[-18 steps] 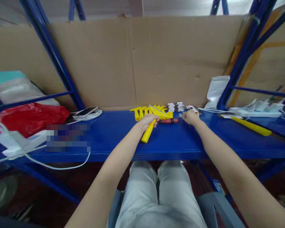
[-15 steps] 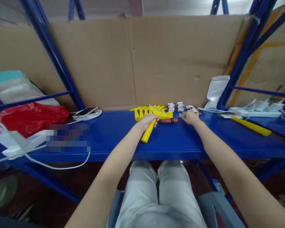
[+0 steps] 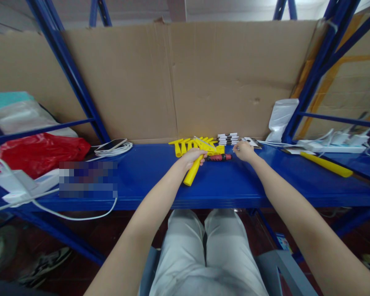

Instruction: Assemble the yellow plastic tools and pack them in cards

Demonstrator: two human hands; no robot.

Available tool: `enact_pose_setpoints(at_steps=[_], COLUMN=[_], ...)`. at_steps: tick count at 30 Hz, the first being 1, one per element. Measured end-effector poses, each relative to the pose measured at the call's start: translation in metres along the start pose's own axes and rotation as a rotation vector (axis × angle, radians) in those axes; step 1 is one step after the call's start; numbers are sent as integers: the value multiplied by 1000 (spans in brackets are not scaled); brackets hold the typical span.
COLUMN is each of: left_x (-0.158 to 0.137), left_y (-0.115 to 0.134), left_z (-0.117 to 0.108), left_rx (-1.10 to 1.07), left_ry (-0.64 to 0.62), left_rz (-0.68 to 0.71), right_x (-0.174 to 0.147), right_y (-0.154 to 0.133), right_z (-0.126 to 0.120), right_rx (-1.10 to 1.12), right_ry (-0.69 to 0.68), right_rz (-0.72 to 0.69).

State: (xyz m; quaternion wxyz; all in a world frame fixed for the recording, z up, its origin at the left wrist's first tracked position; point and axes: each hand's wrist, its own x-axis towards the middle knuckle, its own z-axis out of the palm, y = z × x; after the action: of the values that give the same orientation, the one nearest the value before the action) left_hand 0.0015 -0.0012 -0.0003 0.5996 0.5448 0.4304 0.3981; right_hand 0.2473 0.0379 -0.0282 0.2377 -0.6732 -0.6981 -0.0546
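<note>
My left hand (image 3: 195, 157) is closed around a yellow plastic handle (image 3: 191, 174), whose wide round end points down toward the bench's front edge. Just right of it lies a red and black screwdriver (image 3: 218, 157). Behind the hand, several yellow handle-shaped pieces (image 3: 183, 147) are gathered in a row and a heap. My right hand (image 3: 245, 151) is low over the bench beyond the screwdriver's right end, fingertips pinched together. Whatever they hold is too small to make out. A stack of small white and black packs (image 3: 228, 138) sits just behind this hand, and a white card (image 3: 252, 142) is at its right.
The blue bench (image 3: 142, 176) backs onto a cardboard sheet (image 3: 126, 82). At left are a red bag (image 3: 43, 152), a phone (image 3: 112, 144) and coiled white cable (image 3: 120, 150). At right are a power strip (image 3: 333, 146), a long yellow handle (image 3: 327, 164) and a white pouch (image 3: 280, 119).
My right hand has shifted slightly left toward the screwdriver, its fingertips drawn together over where small metal bits lay. My left hand and the yellow handle have stayed nearly still.
</note>
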Motion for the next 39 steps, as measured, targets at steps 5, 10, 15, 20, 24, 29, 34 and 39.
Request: enact_pose_setpoints(at_steps=[5, 10, 15, 20, 24, 29, 34, 39], left_x=[-2, -5, -6, -4, -3, -3, -6, -6], left_y=[1, 2, 3, 2, 1, 1, 3, 5], left_z=[3, 5, 6, 6, 4, 3, 2, 1], left_rx=[17, 31, 38, 60, 68, 42, -28, -71], left_ry=[-9, -42, -91, -127, -167, -171, -187, -178], left_rz=[-12, 2, 16, 5, 18, 19, 7, -4], right_x=[5, -5, -11, -15, -21, -19, -13, -13], right_y=[-17, -44, -53, -58, -62, -62, -59, -59], right_z=[6, 6, 5, 1, -4, 0, 9, 11], right_rx=[515, 730, 810, 881, 916, 929, 988, 1051], right_ry=[128, 121, 87, 48, -34, 8, -17, -71], right_rz=[-264, -327, -293, -169, -70, -30, -61, -62])
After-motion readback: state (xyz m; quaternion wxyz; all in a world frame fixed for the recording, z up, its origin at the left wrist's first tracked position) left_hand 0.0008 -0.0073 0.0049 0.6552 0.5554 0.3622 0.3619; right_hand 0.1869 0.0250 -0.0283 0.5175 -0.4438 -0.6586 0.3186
